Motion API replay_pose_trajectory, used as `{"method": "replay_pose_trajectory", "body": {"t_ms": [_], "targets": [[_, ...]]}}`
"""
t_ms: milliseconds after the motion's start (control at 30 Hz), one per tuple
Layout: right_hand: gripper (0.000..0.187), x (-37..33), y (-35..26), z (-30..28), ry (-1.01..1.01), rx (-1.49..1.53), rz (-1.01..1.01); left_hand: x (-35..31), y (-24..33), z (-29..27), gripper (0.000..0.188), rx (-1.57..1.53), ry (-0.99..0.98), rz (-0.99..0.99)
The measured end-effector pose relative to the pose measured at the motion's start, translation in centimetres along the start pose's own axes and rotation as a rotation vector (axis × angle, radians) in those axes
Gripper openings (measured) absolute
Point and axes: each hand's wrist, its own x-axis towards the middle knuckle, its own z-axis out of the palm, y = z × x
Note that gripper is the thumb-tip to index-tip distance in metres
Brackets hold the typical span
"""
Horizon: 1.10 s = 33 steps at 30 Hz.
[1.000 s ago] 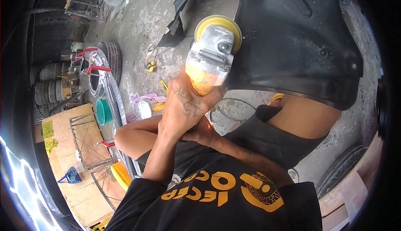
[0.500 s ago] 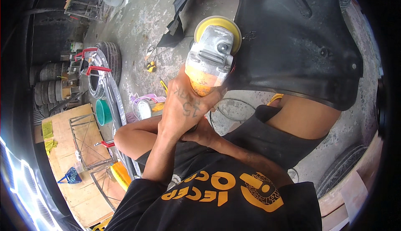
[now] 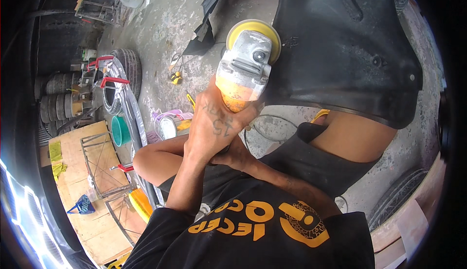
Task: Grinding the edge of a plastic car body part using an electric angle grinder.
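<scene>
My left hand is wrapped round the orange front body of an angle grinder, just behind its scuffed silver gear head. A round yellow disc shows past that head, at the left edge of a large black moulded plastic panel. Whether the disc touches the panel I cannot tell. Behind and below the left wrist, my right hand closes on the rear of the grinder, with its fingers partly hidden. The panel's near edge lies over my bent right leg.
A cable loops on the stained concrete floor. To the left are a tyre, a plastic-wrapped strip with red clamps, a green bucket and a paint can. Another tyre lies at the right.
</scene>
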Motion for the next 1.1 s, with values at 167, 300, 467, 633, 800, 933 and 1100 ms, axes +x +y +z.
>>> {"method": "replay_pose_trajectory", "body": {"t_ms": [167,300,467,633,800,933,1100], "targets": [[0.088,0.1,-0.3,-0.2,-0.022,-0.001,0.053,-0.1,-0.1,0.0,0.049,-0.017,-0.011,-0.011],[0.088,0.2,0.0,0.0,0.022,-0.034,-0.024,0.0,0.2,-0.1,0.049,-0.012,-0.015,-0.019],[0.089,0.4,-0.1,-0.3,-0.025,-0.018,0.047,0.0,0.0,0.0,0.049,-0.046,-0.019,-0.042],[0.085,0.5,0.3,-0.5,0.026,-0.01,-0.096,0.1,0.7,-0.3,0.048,0.008,-0.041,-0.079],[0.088,0.5,-0.9,-0.1,-0.037,0.029,0.055,-0.1,-0.8,-0.3,0.047,-0.026,0.031,-0.035],[0.098,0.6,1.0,-0.4,0.022,-0.049,-0.076,-0.1,0.2,-0.4,0.048,0.046,0.005,-0.009],[0.104,0.7,1.0,-0.7,-0.012,-0.07,-0.072,0.0,0.2,-0.2,0.051,0.037,-0.007,-0.019]]}}
